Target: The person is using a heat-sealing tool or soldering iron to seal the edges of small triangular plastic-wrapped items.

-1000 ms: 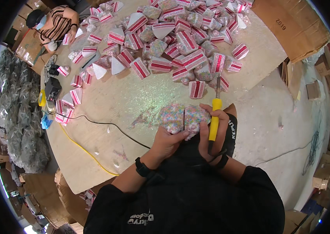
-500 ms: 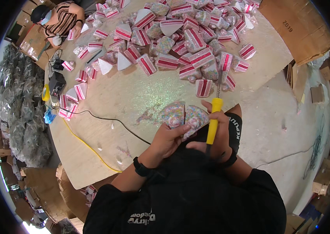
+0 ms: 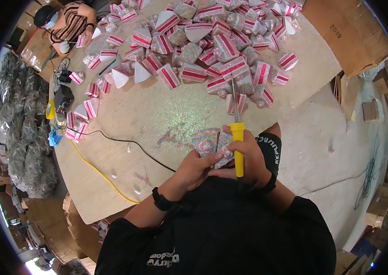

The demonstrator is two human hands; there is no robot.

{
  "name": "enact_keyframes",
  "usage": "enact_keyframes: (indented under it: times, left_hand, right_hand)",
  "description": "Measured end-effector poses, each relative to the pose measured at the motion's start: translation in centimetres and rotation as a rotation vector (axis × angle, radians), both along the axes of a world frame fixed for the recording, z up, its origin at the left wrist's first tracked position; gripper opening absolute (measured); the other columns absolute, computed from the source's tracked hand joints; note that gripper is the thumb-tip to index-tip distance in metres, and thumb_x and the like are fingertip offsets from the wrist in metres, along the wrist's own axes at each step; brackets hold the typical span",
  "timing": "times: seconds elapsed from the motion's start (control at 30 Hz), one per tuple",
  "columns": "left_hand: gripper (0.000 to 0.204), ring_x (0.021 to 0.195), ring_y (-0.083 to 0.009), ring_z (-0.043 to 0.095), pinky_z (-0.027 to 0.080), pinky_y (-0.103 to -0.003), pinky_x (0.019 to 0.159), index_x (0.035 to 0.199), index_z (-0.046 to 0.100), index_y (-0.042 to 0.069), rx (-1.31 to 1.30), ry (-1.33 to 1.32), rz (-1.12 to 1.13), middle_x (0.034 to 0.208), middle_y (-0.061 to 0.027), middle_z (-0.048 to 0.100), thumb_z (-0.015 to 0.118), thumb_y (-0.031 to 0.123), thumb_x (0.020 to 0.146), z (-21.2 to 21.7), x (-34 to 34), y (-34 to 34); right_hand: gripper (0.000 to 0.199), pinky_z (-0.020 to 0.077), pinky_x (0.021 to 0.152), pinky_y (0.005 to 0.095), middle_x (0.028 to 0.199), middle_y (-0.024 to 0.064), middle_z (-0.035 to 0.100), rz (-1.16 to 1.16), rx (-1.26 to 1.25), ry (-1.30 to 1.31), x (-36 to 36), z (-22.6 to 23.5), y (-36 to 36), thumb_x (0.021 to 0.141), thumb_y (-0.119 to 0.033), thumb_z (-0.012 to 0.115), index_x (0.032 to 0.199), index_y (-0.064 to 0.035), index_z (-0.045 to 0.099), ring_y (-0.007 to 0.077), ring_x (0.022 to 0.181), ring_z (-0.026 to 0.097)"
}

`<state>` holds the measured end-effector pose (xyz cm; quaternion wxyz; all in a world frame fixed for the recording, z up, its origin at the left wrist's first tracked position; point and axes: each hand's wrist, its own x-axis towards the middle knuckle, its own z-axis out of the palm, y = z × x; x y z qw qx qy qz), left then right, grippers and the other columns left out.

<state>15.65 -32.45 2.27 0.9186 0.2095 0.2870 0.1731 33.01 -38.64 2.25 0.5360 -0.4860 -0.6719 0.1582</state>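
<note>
My left hand (image 3: 191, 169) is closed around glitter-covered decorative pieces, thumb on top. Two parts sit side by side with a narrow dark gap: a left piece (image 3: 204, 140) and a right piece (image 3: 224, 141), speckled in pastel colours. My right hand (image 3: 251, 158) grips the yellow handle of a soldering iron (image 3: 237, 137). Its long metal shaft points away from me, toward the pile. Fingers of my right hand also reach the right piece, and both hands nearly meet beneath it. The undersides of the pieces are hidden.
Imitation cake slices (image 3: 194, 72), pink, white and glittery, are heaped across the table's far side. Loose glitter (image 3: 180, 112) lies before me. A black cable (image 3: 125, 139) and yellow cord (image 3: 97, 176) cross the left. A person (image 3: 68, 23) works at far left. Cardboard (image 3: 340, 36) stands far right.
My right hand has moved left to the glittery pieces, bringing the soldering iron with it. Its fingers now touch the right piece. My left hand keeps its hold.
</note>
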Motion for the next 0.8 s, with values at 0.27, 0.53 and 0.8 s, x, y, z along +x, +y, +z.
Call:
enact_keyframes:
  times: [0.27, 0.53, 0.8]
  left_hand:
    - [0.04, 0.111, -0.0208, 0.064, 0.055, -0.034, 0.092, 0.13, 0.05, 0.0, 0.016, 0.005, -0.035, 0.121, -0.0099, 0.062, 0.065, 0.007, 0.094, -0.5, 0.4, -0.3]
    - [0.039, 0.09, -0.0191, 0.07, 0.062, -0.034, 0.071, 0.128, 0.051, 0.002, 0.034, 0.226, -0.216, 0.109, -0.0084, 0.066, 0.063, 0.023, 0.097, 0.2, 0.2, -0.2]
    - [0.087, 0.136, -0.0314, 0.045, 0.036, -0.047, 0.114, 0.148, 0.035, 0.003, 0.012, -0.27, 0.047, 0.151, -0.0176, 0.04, 0.022, 0.072, 0.096, -0.8, -1.3, 0.1]
  right_hand:
    - [0.07, 0.0446, 0.097, 0.0493, 0.12, 0.0211, 0.059, -0.004, -0.113, -0.24, 1.0, 1.0, -0.3, 0.062, -0.033, 0.091, 0.116, -0.0114, 0.053, 0.0442, 0.113, 0.055]
    - [0.065, 0.0446, 0.095, 0.0474, 0.11, 0.0182, 0.062, -0.052, -0.15, -0.356, 0.7, 0.3, -0.5, 0.063, -0.042, 0.087, 0.113, -0.0119, 0.057, 0.0404, 0.11, 0.057]
    - [0.065, 0.044, 0.096, 0.0459, 0.122, 0.0185, 0.062, -0.051, -0.084, -0.117, -0.5, 0.6, -0.4, 0.06, -0.034, 0.092, 0.109, -0.0136, 0.053, 0.0391, 0.111, 0.057]
